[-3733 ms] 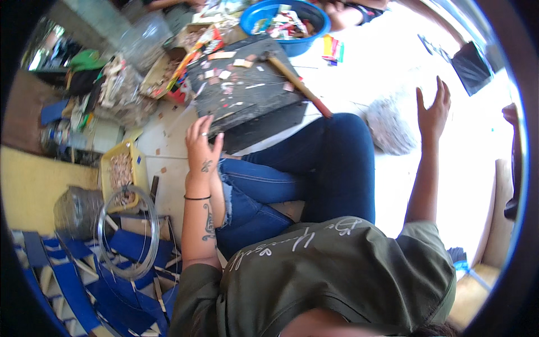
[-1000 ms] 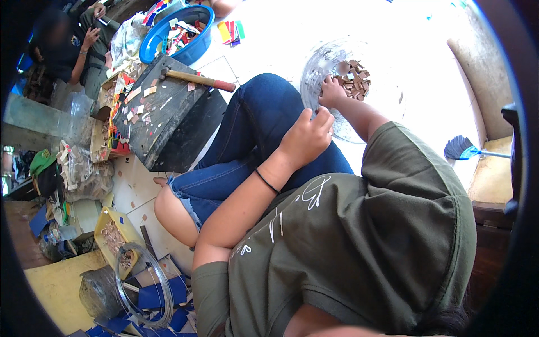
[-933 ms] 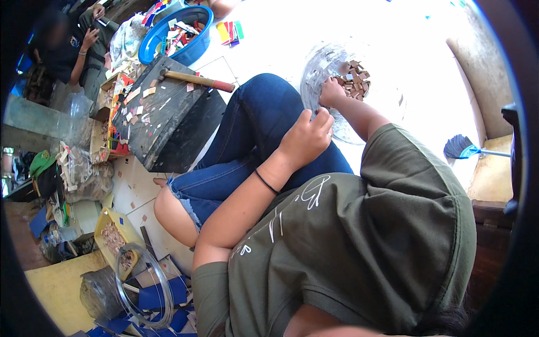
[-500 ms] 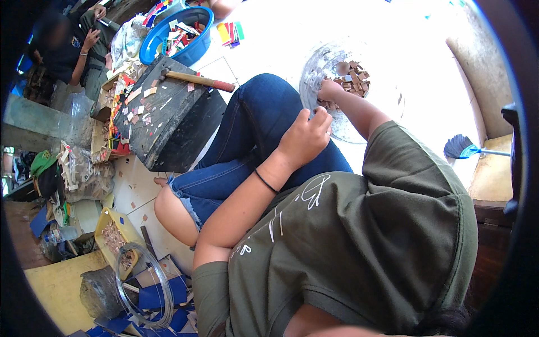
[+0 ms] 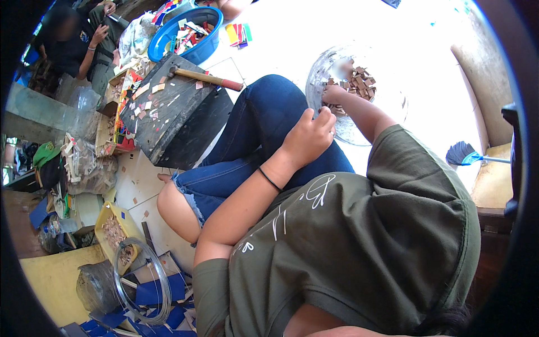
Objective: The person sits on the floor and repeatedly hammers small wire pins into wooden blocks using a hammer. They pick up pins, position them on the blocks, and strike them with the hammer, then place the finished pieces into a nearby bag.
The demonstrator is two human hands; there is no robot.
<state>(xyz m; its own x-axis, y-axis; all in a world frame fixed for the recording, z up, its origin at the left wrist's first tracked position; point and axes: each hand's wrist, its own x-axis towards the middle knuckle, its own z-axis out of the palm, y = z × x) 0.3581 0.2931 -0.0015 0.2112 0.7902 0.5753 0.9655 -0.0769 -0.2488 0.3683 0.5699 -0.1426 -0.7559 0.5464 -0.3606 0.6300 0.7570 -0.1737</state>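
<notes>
My right hand reaches into a clear round plastic container in front of my knee. Small brown square pieces lie heaped beside its fingers. Those fingers are bent together at the heap's near edge, and what they hold, if anything, is hidden. Above my thigh, my left hand is raised with its fingers curled into a pinch. Anything between its fingertips is too small to make out. This hand wears a ring, and a dark band circles the wrist.
A hammer lies on a black block with scattered chips. Beyond it are a blue basin of offcuts and another person. A yellow tray and a wire coil lie at lower left, a broom at right.
The view has shifted slightly, so the surroundings sit a little further right. My right hand stays at the brown pieces, and my left hand keeps its pinch.
</notes>
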